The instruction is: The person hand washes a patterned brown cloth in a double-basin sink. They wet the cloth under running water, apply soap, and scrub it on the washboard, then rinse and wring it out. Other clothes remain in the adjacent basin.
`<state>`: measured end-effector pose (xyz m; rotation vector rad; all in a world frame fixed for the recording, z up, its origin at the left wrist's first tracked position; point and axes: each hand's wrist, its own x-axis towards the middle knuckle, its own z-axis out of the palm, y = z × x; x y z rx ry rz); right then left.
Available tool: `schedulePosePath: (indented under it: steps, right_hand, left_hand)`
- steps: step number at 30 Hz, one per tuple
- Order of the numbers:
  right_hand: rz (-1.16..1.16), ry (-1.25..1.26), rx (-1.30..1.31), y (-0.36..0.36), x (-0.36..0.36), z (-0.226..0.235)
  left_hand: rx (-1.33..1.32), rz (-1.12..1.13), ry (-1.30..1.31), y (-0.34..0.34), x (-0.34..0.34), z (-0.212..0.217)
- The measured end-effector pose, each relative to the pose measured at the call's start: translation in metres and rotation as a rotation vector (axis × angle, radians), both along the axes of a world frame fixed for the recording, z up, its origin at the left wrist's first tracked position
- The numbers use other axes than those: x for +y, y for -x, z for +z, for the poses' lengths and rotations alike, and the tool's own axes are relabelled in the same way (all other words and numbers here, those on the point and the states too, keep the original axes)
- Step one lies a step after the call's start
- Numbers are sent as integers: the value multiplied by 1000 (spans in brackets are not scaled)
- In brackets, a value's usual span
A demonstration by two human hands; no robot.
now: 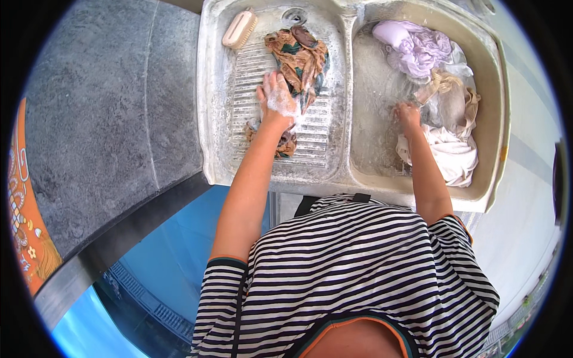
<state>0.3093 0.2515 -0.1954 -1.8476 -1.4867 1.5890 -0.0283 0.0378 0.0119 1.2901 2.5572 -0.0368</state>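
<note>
On the ridged washboard side of a double sink (206, 128), a wet brown and green patterned garment (301, 62) lies bunched up. My left hand (276, 95), covered in suds, presses flat on it with the fingers stretched out. A smaller part of the patterned cloth (286, 145) shows below the wrist. In the right basin, my right hand (407, 114) is low, beside a beige cloth (441, 83); its fingers are blurred and partly hidden, so I cannot see whether they grip anything. White cloth (450, 155) lies bunched beside my right forearm.
A pale scrub brush (240, 28) rests at the far left corner of the washboard, near a drain (294, 17). Lilac cloth (418, 45) is heaped at the back of the right basin. A divider (347, 95) separates the basins. A grey countertop (113, 107) adjoins on the left.
</note>
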Motion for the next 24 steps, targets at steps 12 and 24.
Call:
schedulePosePath:
  steps: [12, 24]
  right_hand:
    - [268, 882, 1488, 162, -63, 222]
    - [-331, 231, 256, 62, 4, 103]
  left_hand:
    - [-63, 126, -152, -18, 31, 8]
    - [-816, 263, -1071, 43, 79, 129]
